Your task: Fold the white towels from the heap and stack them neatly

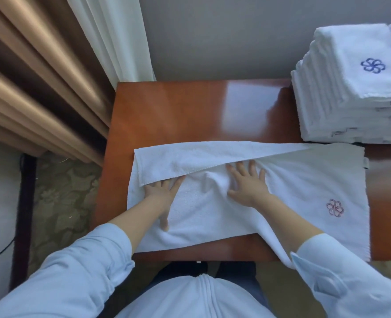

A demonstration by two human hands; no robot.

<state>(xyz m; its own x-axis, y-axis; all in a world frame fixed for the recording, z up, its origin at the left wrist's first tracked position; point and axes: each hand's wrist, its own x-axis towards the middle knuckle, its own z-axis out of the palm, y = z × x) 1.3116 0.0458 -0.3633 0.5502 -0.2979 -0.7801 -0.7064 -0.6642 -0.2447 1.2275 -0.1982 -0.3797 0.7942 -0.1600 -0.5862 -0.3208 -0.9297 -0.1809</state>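
Head view: white towel (247, 203) spread on surface (178, 111), far edge partly folded over. Left hand (162, 191) and right hand (247, 182) pressed flat on it, fingers straight, nothing gripped. Tall folded stack (350, 88) seen beyond right hand. Folding judged barely begun; heap not seen.

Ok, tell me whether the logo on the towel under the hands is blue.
No, the logo on that towel is pinkish red; the blue logo tops the stack.

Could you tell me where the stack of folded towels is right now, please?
In the head view, the stack of folded towels stands on the far right of the wooden table, just beyond the spread towel.
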